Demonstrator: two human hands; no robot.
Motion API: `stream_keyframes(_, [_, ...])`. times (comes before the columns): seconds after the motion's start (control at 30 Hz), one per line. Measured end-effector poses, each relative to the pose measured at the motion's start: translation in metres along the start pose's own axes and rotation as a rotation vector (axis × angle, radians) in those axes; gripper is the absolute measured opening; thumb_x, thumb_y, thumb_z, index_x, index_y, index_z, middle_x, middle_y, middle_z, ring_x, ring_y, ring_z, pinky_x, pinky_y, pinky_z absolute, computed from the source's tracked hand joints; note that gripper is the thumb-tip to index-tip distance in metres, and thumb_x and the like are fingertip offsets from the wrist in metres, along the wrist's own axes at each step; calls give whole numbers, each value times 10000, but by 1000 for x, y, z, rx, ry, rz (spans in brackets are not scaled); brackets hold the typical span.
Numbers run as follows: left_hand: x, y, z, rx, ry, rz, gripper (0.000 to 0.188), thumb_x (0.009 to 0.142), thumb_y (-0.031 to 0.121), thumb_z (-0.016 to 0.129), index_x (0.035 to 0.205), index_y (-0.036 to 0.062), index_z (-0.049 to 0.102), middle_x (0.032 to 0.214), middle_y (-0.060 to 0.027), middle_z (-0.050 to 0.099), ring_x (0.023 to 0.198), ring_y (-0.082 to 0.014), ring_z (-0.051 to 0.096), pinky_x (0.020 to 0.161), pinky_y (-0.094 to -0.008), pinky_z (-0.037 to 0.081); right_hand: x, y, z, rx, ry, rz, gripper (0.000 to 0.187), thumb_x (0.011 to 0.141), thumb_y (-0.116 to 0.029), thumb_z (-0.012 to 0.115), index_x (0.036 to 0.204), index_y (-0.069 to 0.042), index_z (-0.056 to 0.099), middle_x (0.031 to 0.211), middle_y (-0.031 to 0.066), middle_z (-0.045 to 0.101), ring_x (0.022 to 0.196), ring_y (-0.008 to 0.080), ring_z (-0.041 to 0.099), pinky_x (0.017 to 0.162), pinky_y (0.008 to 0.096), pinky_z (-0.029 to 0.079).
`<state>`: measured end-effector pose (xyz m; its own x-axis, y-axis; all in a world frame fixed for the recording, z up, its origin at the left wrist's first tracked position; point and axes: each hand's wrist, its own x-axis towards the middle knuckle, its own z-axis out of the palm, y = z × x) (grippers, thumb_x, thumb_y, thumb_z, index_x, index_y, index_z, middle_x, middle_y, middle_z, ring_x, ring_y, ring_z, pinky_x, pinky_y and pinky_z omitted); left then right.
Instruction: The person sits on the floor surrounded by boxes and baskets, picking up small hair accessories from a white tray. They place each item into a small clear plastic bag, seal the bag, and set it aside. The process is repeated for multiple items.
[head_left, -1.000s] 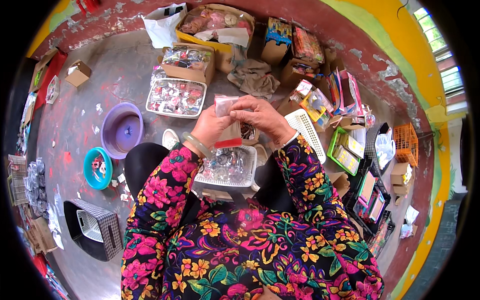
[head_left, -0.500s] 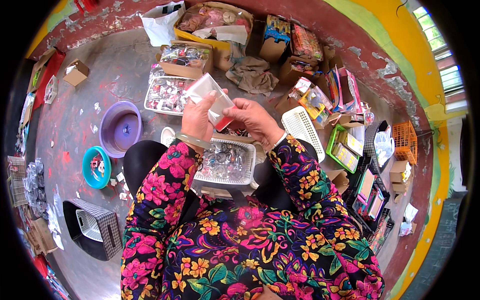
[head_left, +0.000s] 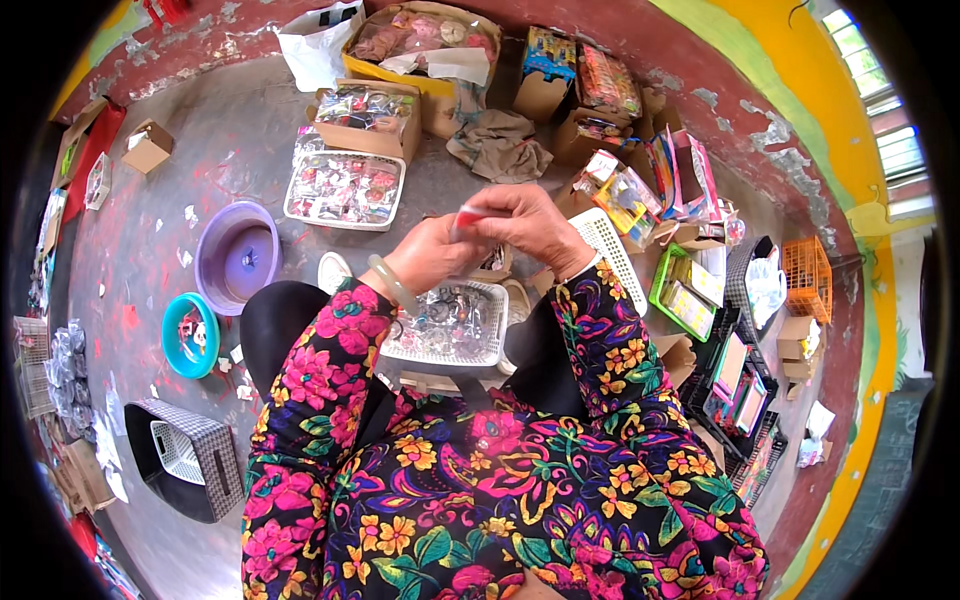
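Both hands meet over the basket in front of my lap. My left hand point(head_left: 430, 252), a pale bangle at its wrist, is closed around a flat clear packet with a red edge point(head_left: 478, 213). The fingers of my right hand point(head_left: 535, 225) pinch the same packet at its upper edge. Only a small red and whitish part shows; the fingers hide the rest. Just below the hands stands a white perforated basket point(head_left: 440, 352), filled with small items in clear bags.
Beyond lies another white basket point(head_left: 340, 222) of bagged items, beside an open carton point(head_left: 370, 140). At left stand a purple basin point(head_left: 212, 258) and a turquoise basin point(head_left: 172, 335). To the right are a white perforated tray point(head_left: 612, 250), a green tray point(head_left: 682, 318) and black crates point(head_left: 735, 440).
The packet has turned from facing me to nearly edge-on and sits mostly behind the fingers. My right hand has moved up and over it, and my left hand has lowered slightly.
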<state>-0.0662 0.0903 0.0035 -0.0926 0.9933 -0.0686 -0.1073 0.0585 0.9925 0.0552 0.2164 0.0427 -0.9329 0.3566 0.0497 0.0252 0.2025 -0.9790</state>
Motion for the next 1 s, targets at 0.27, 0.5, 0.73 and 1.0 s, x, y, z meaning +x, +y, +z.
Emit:
stream_keyframes(0.27, [3,0,7,-582,169,-130,220,854,76,546,1067,22,542,956,-54,607,861,-156,600,767,-305,494,7,13,2,113,256,184,194,786,-182,682,790,-15,582,643,-38,523,532,21,443,441,183,345])
stream_keyframes(0.5, [-2,8,9,-657,195,-142,262,848,69,549,1106,28,518,958,-51,600,859,-156,599,769,-301,489,6,12,5,241,242,136,150,813,-149,643,793,-12,587,647,-54,513,555,13,445,463,180,364])
stream_keyframes(0.73, [3,-5,9,-518,277,-46,213,846,42,537,1056,12,551,941,-52,606,844,-144,599,753,-290,490,8,20,10,3,278,113,184,797,-154,655,740,3,578,624,-40,517,574,34,428,484,217,363])
stream_keyframes(1.0, [2,-5,8,-604,306,-104,238,840,40,545,1076,8,536,959,-64,605,848,-161,606,757,-306,498,9,29,11,-380,326,-78,223,801,-216,633,728,-19,557,602,64,521,543,138,474,495,288,385])
